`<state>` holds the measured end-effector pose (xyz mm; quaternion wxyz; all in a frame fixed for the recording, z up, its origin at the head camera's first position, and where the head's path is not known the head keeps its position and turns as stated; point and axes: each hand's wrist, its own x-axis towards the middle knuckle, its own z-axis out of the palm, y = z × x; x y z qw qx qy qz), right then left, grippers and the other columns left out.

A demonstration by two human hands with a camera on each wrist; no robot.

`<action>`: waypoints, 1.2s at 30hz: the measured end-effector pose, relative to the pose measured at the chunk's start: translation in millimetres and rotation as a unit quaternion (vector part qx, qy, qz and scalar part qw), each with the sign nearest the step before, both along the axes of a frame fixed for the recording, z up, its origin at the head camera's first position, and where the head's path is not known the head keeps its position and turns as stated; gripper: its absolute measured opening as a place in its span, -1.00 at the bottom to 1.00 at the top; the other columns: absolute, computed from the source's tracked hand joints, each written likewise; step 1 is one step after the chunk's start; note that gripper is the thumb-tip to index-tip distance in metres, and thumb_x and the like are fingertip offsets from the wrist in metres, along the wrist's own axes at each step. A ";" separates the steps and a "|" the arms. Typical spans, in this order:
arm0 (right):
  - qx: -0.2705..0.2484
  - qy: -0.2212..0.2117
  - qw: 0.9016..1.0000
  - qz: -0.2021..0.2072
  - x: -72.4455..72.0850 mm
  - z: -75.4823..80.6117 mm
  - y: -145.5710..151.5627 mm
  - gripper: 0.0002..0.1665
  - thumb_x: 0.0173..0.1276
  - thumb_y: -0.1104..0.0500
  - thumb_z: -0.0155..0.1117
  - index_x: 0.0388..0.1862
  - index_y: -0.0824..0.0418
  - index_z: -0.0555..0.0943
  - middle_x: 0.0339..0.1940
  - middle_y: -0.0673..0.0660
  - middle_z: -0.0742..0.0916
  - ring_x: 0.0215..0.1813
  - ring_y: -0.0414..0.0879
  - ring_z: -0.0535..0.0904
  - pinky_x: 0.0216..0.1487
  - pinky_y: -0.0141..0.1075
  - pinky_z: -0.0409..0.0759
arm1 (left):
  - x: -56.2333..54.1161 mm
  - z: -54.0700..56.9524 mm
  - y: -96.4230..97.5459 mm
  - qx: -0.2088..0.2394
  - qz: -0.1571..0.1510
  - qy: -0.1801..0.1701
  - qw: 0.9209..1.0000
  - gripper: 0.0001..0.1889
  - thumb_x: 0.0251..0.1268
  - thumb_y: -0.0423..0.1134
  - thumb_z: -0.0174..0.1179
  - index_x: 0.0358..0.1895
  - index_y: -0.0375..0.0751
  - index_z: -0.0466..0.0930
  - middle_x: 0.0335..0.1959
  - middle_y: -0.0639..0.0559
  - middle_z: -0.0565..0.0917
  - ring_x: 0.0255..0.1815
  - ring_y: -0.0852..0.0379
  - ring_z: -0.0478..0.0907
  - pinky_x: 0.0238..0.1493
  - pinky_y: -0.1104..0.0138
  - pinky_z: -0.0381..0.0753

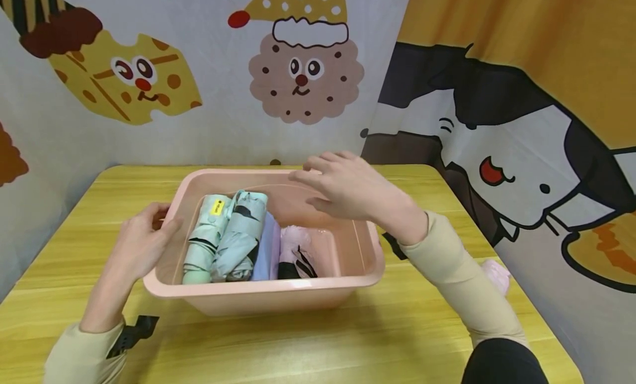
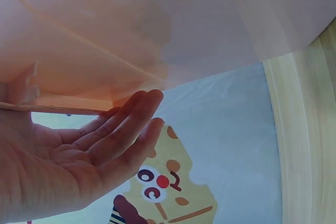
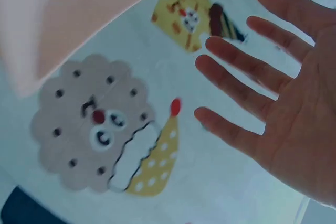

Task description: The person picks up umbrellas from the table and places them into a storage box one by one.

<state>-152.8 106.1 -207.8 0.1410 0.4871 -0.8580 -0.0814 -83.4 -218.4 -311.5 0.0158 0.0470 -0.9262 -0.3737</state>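
A pink plastic basin (image 1: 318, 284) stands on the table, holding a row of folded umbrellas. At its left lies a mint-green umbrella (image 1: 201, 257) with a yellow label, beside a pale grey-green umbrella (image 1: 243, 224). Then come a blue-purple folded item (image 1: 268, 249) and a pale pink bundle (image 1: 293, 240) with black parts. My left hand (image 1: 144, 240) holds the basin's left rim, thumb on top; its fingers (image 2: 121, 135) reach under the rim along the outer wall. Over the back right of the basin, my right hand (image 1: 348, 185) is raised with spread fingers and holds nothing.
The yellow wood-grain table (image 1: 318, 351) extends around the basin. A small pink crumpled item (image 1: 497, 275) lies near its right edge, partly behind the right sleeve. Cartoon-printed curtains (image 1: 213, 141) hang behind and to the right.
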 end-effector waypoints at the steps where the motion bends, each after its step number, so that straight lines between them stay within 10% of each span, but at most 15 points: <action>1: -0.009 -0.003 1.000 -0.012 -1.9 -0.8 6.0 -0.48 0.25 0.01 0.32 0.20 0.00 0.51 0.01 0.05 0.66 0.07 0.02 0.58 0.08 -0.08 0.56 | 0.0 0.0 0.0 0.000 0.000 -0.001 1.000 -0.36 0.48 0.00 -0.17 0.33 -0.53 0.18 0.16 -0.55 0.42 0.04 -0.38 0.50 -0.09 -0.10 0.63; 10: -0.085 -0.035 0.986 -0.138 -18.2 -14.9 67.0 -0.53 0.26 0.07 0.31 0.15 0.09 0.54 0.04 0.15 0.67 0.00 0.12 0.59 -0.06 0.00 0.58 | -0.5 -0.6 0.0 -0.004 0.004 0.007 1.000 -0.36 0.47 0.00 -0.16 0.33 -0.53 0.19 0.16 -0.55 0.43 0.05 -0.38 0.49 -0.07 -0.13 0.59; 15: -0.110 -0.099 0.958 -0.247 -23.3 -21.9 106.8 -0.50 0.30 0.09 0.27 0.21 0.12 0.48 0.11 0.21 0.63 0.02 0.16 0.58 -0.10 0.07 0.58 | 0.0 -0.7 0.0 -0.006 0.007 0.012 1.000 -0.37 0.47 0.00 -0.15 0.32 -0.52 0.21 0.14 -0.52 0.46 0.03 -0.36 0.50 -0.07 -0.10 0.58; 26: -0.135 -0.233 0.849 -0.455 -34.1 -65.4 212.6 -0.31 0.42 -0.05 0.04 0.40 0.26 0.21 0.29 0.53 0.36 0.20 0.47 0.34 0.07 0.34 0.38 | 0.3 -0.8 -0.6 -0.003 0.006 0.016 1.000 -0.37 0.47 -0.01 -0.14 0.31 -0.54 0.21 0.14 -0.54 0.45 0.02 -0.36 0.50 -0.08 -0.11 0.60; 36: -0.130 -0.320 0.729 -0.590 -12.1 -92.8 269.9 -0.17 0.36 0.02 0.01 0.41 0.50 0.04 0.28 0.71 0.14 0.19 0.59 0.20 0.06 0.33 0.39 | 0.3 -0.4 -0.1 -0.008 0.003 0.011 1.000 -0.38 0.47 -0.01 -0.15 0.32 -0.53 0.20 0.13 -0.51 0.46 0.03 -0.35 0.50 -0.08 -0.09 0.58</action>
